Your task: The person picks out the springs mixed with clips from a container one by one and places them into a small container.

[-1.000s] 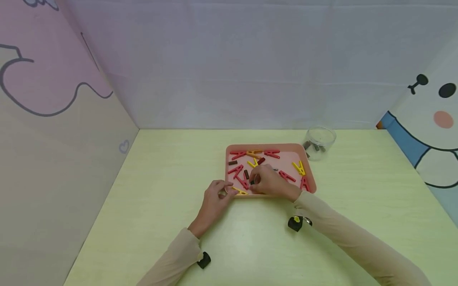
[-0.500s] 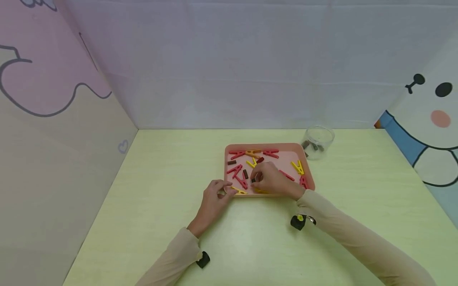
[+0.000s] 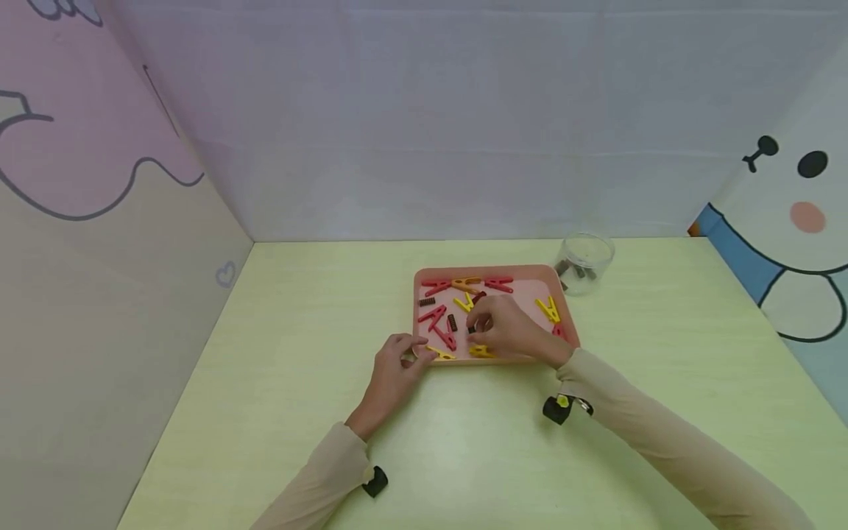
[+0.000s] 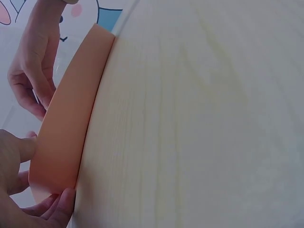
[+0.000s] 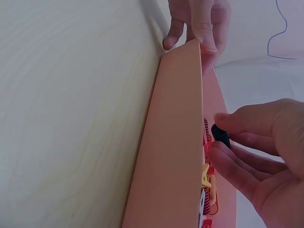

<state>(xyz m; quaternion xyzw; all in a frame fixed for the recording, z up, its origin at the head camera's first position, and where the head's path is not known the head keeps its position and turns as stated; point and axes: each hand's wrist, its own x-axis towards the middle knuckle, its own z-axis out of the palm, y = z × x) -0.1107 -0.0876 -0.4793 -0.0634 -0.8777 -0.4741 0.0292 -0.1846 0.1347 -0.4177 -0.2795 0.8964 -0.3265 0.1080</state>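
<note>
A pink tray holds red and yellow clothespins, among them a yellow clothespin at the right, plus small dark ridged pieces. At the tray's near left corner my left hand grips the wall, with fingers on both sides of it. Over the tray's middle, my right hand pinches a small black ridged piece between thumb and fingertips. That hand hides part of the tray's contents in the head view. A yellow clothespin lies just below it by the near wall.
A clear round container with several dark pieces in it stands behind the tray's far right corner. The pale wooden table ends at a light back wall. Printed panels flank it left and right.
My right hand has moved slightly right and away from me, still pinching the black piece, uncovering a yellow clothespin by the near wall. The left hand has stayed on the corner.
</note>
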